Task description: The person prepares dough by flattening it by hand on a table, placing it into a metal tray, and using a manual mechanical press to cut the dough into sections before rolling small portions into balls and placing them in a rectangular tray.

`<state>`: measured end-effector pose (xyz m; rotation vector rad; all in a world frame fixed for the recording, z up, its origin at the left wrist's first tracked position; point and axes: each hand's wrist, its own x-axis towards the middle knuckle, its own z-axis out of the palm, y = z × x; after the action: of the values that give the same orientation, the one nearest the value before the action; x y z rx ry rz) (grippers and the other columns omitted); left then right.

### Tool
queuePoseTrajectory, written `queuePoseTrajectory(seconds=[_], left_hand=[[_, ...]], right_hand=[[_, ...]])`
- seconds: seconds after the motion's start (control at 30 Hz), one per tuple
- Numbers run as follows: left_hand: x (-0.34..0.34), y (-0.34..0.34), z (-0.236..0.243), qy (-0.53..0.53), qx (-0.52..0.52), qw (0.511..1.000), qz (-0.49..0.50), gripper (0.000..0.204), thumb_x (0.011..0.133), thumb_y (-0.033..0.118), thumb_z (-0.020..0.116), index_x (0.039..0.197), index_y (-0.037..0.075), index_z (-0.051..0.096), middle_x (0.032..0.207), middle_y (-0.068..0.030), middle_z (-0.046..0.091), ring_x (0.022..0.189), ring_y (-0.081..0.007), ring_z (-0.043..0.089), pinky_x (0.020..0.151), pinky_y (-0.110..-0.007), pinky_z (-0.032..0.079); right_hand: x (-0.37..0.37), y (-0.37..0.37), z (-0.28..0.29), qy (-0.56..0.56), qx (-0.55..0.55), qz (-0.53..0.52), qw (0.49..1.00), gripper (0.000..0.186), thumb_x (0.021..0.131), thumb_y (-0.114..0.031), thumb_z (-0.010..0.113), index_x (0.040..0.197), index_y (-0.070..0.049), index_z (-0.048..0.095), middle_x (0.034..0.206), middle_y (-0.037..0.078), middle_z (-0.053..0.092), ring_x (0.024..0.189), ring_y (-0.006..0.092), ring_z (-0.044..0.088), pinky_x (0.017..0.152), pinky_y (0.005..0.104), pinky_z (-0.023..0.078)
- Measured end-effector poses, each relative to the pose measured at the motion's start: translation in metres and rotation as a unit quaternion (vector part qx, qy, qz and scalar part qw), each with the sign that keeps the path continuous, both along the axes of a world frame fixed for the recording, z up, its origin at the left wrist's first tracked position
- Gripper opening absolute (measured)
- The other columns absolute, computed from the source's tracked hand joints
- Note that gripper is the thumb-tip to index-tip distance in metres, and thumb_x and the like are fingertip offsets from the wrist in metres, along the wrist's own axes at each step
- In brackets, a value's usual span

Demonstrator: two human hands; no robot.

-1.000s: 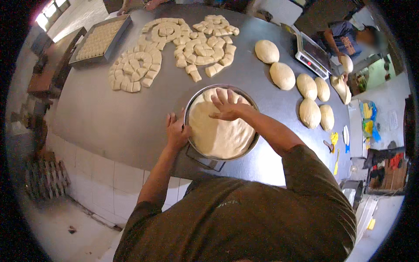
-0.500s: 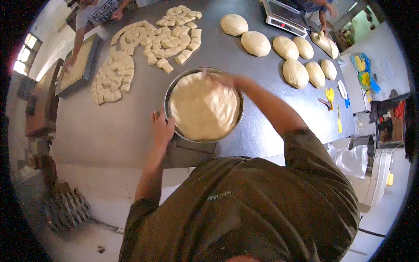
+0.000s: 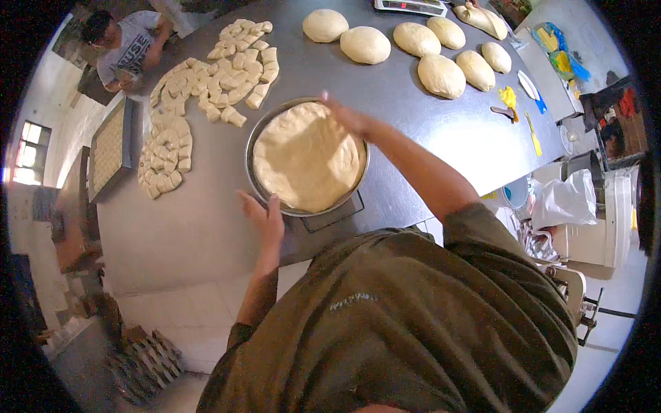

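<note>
Head view, single entry. A round metal pan (image 3: 256,180) is set near the centre of a grey steel table (image 3: 193,234), filled almost to the rim by a flat disc of pale dough (image 3: 306,157). The pan is seated on a square dark platform (image 3: 330,217), of which a corner is seen at 5 o'clock of the pan. The left hand (image 3: 265,215) is laid against the pan's rim at 8 o'clock, fingers extended and spread, nothing clasped. The right hand (image 3: 351,120) is placed on the far edge of the dough at 1 o'clock, blurred; whether its fingers are curled or flat cannot be told. Cut dough pieces (image 3: 206,89) are spread in a loose band from 9 to 12 o'clock of the pan, well apart from it. A shallow tray of small pieces (image 3: 109,148) is lodged at the table's edge at 9 o'clock. Seven rounded dough loaves (image 3: 441,76) are ranged from 12 to 2 o'clock. Yellow plastic scrapers (image 3: 509,98) are noted at 2 o'clock beside the loaves. A second person in a grey shirt (image 3: 131,48) is recorded beyond the table at 11 o'clock. A digital scale (image 3: 412,7) is partly seen at 12 o'clock.
</note>
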<state>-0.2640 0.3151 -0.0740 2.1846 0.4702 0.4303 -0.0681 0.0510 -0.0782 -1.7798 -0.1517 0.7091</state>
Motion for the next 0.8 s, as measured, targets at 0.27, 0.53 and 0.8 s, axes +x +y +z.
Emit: queuePoseTrajectory(seconds=[0.27,0.53,0.8], left_hand=[[0.001,0.010,0.000,0.017,0.124,0.986,-0.106,0.076,0.097,0.023,0.046,0.159,-0.009,0.016,0.156,-0.0320,0.038,0.147,-0.0449,0.035,0.126,-0.056,0.013],[0.002,0.012,0.009,0.003,0.117,0.990,-0.072,0.073,0.098,0.023,0.044,0.160,-0.006,0.020,0.145,-0.0277,0.052,0.136,-0.0422,0.048,0.125,-0.056,0.018],[0.007,0.022,-0.020,0.069,0.218,0.966,-0.120,0.072,0.098,0.024,0.045,0.161,-0.001,0.021,0.149,-0.0258,0.051,0.136,-0.0400,0.052,0.125,-0.055,0.020]], right_hand=[[-0.005,0.028,0.075,-0.254,-0.208,0.065,0.942,0.062,0.104,-0.046,0.047,0.152,-0.007,0.048,0.167,0.018,0.029,0.155,0.0351,0.026,0.120,0.0679,0.019],[-0.081,0.122,0.025,-0.568,-0.273,0.324,0.706,0.070,0.104,-0.046,0.046,0.160,-0.008,0.032,0.170,0.017,0.020,0.156,0.0438,0.016,0.121,0.0692,0.014],[-0.072,0.072,0.065,-0.460,-0.232,0.569,0.641,0.067,0.104,-0.046,0.046,0.161,-0.015,0.029,0.172,0.015,0.010,0.157,0.0471,0.005,0.116,0.0764,0.019]])
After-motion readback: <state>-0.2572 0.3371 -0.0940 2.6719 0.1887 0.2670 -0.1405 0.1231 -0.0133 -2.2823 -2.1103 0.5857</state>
